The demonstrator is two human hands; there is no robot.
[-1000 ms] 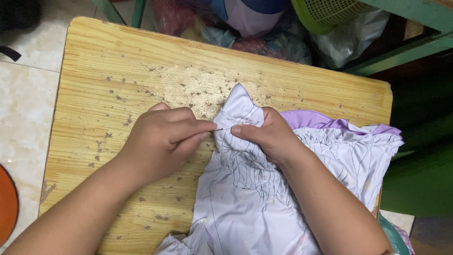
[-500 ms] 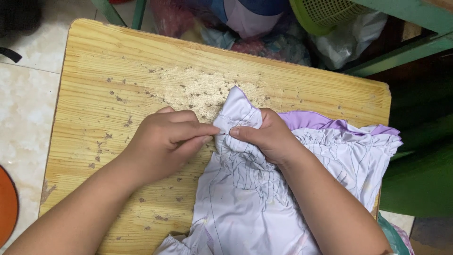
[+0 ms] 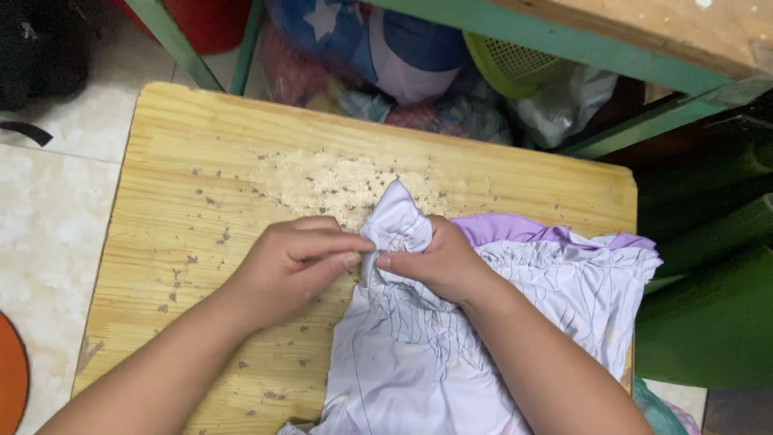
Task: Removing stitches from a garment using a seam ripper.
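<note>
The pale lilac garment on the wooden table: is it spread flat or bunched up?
Bunched at its top. The pale lilac garment is gathered into a ruffled peak pinched between the left hand and right hand; the rest lies loosely on the wooden table.

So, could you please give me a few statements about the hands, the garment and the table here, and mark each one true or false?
1. Both hands pinch the pale lilac garment at its ruffled part. True.
2. The garment lies on a glass table. False: the wooden table is pitted and worn.
3. The left hand holds scissors. False: it grips only cloth.
4. The right hand rests on top of the garment. True.
5. A green basket sits beyond the table. True.
</note>
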